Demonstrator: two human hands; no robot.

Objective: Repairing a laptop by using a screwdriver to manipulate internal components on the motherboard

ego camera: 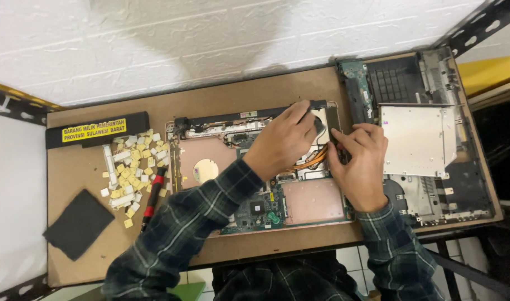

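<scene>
Single head-worn camera, looking almost straight down onto the desk (221,253) from close above; white wall at top of frame, floor tiles at bottom edge.

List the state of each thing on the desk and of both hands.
Laptop base: opened, board exposed.
Left hand: on the fan area, grip unclear.
Right hand: fingertips pressed at the base's right edge.
Drive: removed, lying on the cover.
Cover: detached, beside the base.
Keycaps: loose, piled.
Screwdriver: lying unused.
Battery: out, lying flat.
</scene>
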